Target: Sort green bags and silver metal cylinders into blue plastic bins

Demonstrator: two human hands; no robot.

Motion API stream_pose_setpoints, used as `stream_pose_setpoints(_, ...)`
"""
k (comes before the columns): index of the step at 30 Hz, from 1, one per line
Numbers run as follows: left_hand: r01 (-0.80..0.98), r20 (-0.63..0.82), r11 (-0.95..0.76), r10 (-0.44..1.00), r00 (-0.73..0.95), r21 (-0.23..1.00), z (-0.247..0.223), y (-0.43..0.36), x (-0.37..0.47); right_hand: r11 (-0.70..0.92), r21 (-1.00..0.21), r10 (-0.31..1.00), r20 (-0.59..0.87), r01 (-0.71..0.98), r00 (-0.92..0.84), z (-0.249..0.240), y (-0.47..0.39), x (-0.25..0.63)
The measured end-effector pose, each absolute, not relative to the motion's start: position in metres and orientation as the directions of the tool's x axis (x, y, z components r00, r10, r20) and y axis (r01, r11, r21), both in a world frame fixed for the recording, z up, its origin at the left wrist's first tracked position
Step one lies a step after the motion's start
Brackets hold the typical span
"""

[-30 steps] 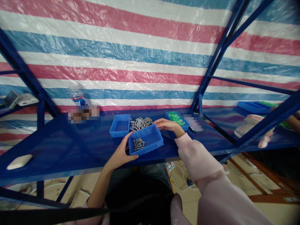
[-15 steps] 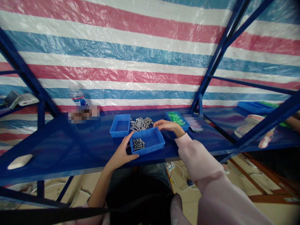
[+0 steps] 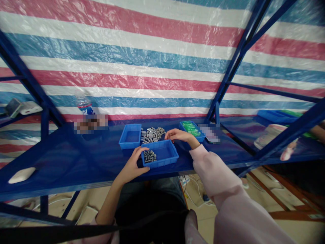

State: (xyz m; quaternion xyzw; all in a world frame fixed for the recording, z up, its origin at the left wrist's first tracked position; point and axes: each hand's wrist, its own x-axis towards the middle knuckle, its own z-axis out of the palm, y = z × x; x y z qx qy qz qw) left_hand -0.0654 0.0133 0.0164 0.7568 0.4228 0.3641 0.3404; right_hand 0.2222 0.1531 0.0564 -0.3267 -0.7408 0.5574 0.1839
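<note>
A blue plastic bin [image 3: 165, 162] lies near the table's front edge, with a heap of small dark metal bolts [image 3: 149, 156] in its left end. My left hand [image 3: 133, 165] grips that left end, fingers over the rim and thumb at the front corner. My right hand [image 3: 177, 135] hovers by the bin's back rim, fingers loosely curved, with nothing visible in them. Its fingertips are close to a pile of silver metal cylinders and smaller metal pieces [image 3: 152, 134] behind the bin. Left of the pile stands a second blue bin [image 3: 130, 133] with nothing visible inside.
At right, a blue bin holds green packets [image 3: 191, 128], beside a blurred flat item [image 3: 210, 133]. A plastic bottle [image 3: 85, 105] and a white mouse [image 3: 21, 175] are on the left. Blue metal frame bars [image 3: 230, 71] rise at both sides. Another person's arm [image 3: 318, 132] shows far right.
My left fingers have moved up over the bin's left rim. My right fingertips have shifted slightly left, toward the pile. The bin has barely moved.
</note>
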Motion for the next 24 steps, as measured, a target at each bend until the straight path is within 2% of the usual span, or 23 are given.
stream_pose_setpoints(4,0.407,0.266,-0.418,0.886,0.38,0.812,0.017,0.013,-0.065,0.365,-0.801,0.894,0.16,0.473,-0.419,0.044,0.163,0.222)
stream_pose_setpoints(7,0.415,0.255,-0.412,0.888,0.383,0.811,0.017,0.013,-0.065,0.413,-0.728,0.91,0.303,0.547,-0.284,0.032,0.17,0.222)
stream_pose_setpoints(10,0.416,0.253,-0.413,0.886,0.388,0.81,0.017,0.013,-0.064,0.494,-0.661,0.87,0.377,0.566,-0.319,0.023,0.174,0.221)
stream_pose_setpoints(15,0.418,0.258,-0.421,0.883,0.392,0.805,0.018,0.013,-0.064,0.572,-0.576,0.817,0.335,0.584,-0.47,0.016,0.176,0.217)
stream_pose_setpoints(24,0.439,0.26,-0.434,0.878,0.402,0.787,0.018,0.013,-0.064,0.499,-0.539,0.866,0.288,0.679,-0.408,0.022,0.171,0.216)
